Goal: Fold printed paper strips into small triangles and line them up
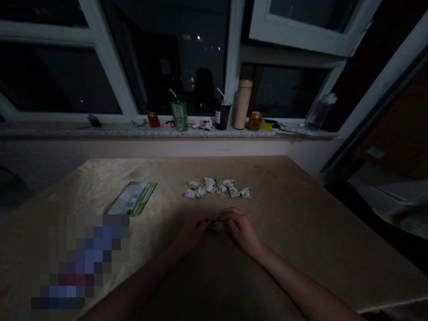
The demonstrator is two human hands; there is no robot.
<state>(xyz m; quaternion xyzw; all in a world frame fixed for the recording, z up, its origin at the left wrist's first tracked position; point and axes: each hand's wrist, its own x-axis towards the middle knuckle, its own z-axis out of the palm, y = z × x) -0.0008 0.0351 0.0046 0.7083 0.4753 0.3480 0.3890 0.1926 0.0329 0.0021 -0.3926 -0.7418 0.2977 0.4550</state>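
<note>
Both hands meet over the near middle of the brown table (pixel 284 214). Between my left hand (pixel 192 232) and my right hand (pixel 243 229) is a small wrapped candy (pixel 217 225), white with green print. The fingers of each hand are closed at its ends and partly cover it. Just beyond my hands, several similar wrapped candies (pixel 210 184) lie in an uneven row, some touching. A flat green and white printed packet (pixel 132 199) rests on the table to the left.
A blurred-out bluish long shape (pixel 88 258) covers the near left of the table. Along the windowsill (pixel 127 130) stand a green cup (pixel 179 113), a dark cup (pixel 222 115) with a straw, a pink bottle (pixel 242 104), a red jar (pixel 153 120) and an orange can (pixel 255 121).
</note>
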